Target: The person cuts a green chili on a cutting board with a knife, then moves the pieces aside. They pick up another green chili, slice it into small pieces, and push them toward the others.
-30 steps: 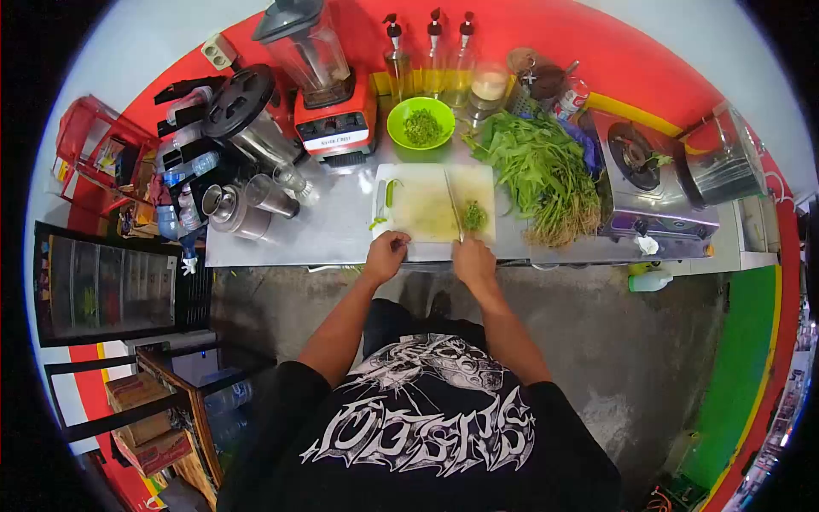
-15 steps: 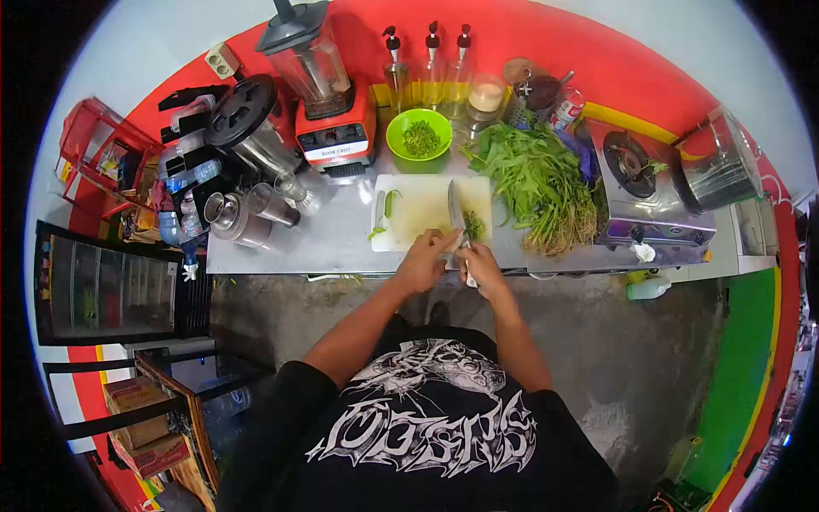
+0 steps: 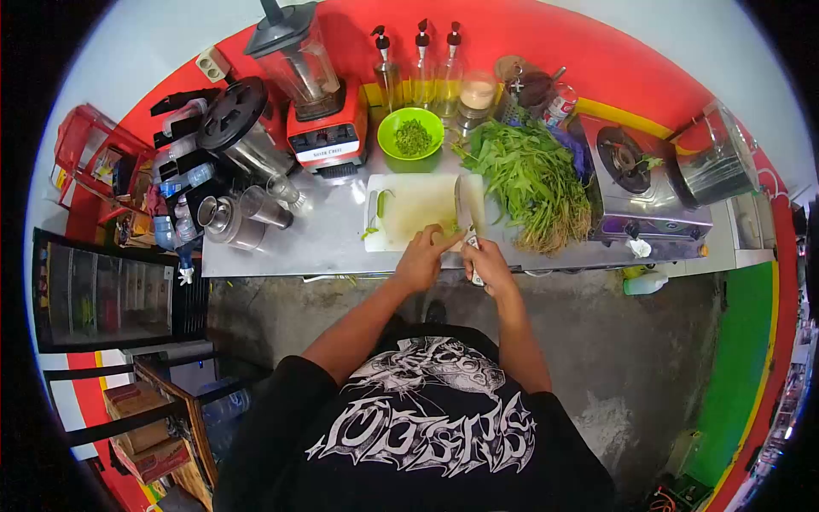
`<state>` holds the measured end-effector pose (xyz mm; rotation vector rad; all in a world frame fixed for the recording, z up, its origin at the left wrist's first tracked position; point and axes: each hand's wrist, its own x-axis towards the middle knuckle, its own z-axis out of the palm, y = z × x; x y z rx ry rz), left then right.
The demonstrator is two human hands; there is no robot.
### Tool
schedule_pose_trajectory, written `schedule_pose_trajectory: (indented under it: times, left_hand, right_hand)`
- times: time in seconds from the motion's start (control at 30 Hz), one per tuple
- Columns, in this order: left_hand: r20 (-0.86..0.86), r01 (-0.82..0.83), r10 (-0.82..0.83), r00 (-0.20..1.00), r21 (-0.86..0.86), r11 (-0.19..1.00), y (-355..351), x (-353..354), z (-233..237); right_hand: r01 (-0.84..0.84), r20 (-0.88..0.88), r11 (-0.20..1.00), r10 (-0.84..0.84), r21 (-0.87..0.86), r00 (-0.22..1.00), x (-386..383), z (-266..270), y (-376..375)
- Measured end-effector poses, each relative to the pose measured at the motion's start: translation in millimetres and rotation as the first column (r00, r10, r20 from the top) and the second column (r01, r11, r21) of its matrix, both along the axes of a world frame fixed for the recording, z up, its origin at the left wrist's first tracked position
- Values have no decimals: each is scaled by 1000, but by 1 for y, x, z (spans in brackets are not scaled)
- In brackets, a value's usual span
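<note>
A white cutting board (image 3: 418, 200) lies near the front edge of the metal counter. My right hand (image 3: 488, 264) is wrapped round the handle of a kitchen knife (image 3: 463, 203), whose blade points away from me over the board's right side. My left hand (image 3: 418, 262) is closed at the board's front edge, its fingertips beside the blade near the handle; what they hold is hidden. A little chopped green (image 3: 450, 228) shows just beyond those fingertips. Slim green pods (image 3: 380, 205), like chilies, lie at the board's left. Behind the board, a lime-green bowl (image 3: 393, 135) holds chopped green pieces.
Leafy greens with roots (image 3: 533, 183) lie right of the board, beside a gas stove (image 3: 644, 183). A red blender (image 3: 326, 136), metal cups (image 3: 223, 218) and a glass (image 3: 266, 207) stand left. Pump bottles (image 3: 421, 77) and a jar (image 3: 477, 94) line the back.
The view has shifted slightly. The chopped green heap seen right of the blade half a second ago no longer shows there. Both hands stay close together at the knife.
</note>
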<state>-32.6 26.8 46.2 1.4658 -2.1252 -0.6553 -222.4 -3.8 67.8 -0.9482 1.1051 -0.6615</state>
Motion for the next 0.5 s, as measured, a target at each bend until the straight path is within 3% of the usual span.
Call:
schedule_pose_trajectory:
  times: [0.3,0.5]
  left_hand:
    - [144,-149,152,978,-29,988,-14,2,-21]
    - [179,-300,283,942,74,951,-27,10,-34]
  right_hand:
    - [-99,26,990,97,101,995,-5,4,5]
    - [-196,-37,978,199,68,979,-7,15,12]
